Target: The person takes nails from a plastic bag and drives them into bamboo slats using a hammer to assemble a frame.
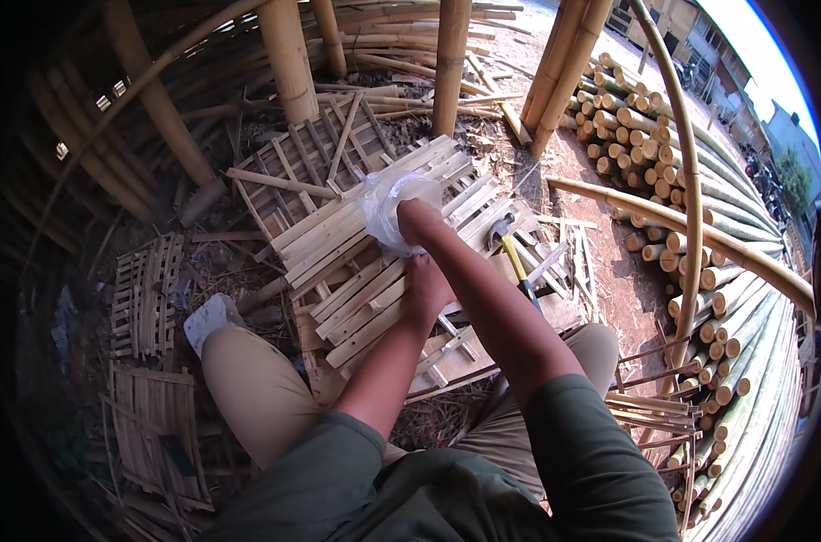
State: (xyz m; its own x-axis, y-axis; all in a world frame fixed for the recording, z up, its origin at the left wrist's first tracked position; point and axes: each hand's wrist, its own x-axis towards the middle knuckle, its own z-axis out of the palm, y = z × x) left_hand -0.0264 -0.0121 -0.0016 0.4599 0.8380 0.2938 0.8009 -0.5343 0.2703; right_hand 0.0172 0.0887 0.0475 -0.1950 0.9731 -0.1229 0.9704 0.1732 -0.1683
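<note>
A translucent white plastic bag point(380, 204), its mouth spread wide, sits on a row of pale bamboo slats point(329, 237). My right hand point(416, 219) reaches into the bag's near right side, and its fingers are hidden there. Just below, against the bag's near edge, is my left hand point(427, 279); its fingers are out of sight, so its grip cannot be made out. A claw hammer point(518, 261) with a yellow and black handle lies on the slats to the right of both hands.
Slatted bamboo panels point(145, 294) lie at the left. Upright bamboo posts point(451, 68) stand beyond the work. Cut bamboo poles point(645, 135) are stacked high at the right, with a slanting pole point(699, 233) before them. A board point(562, 313) lies under the slats near my knees.
</note>
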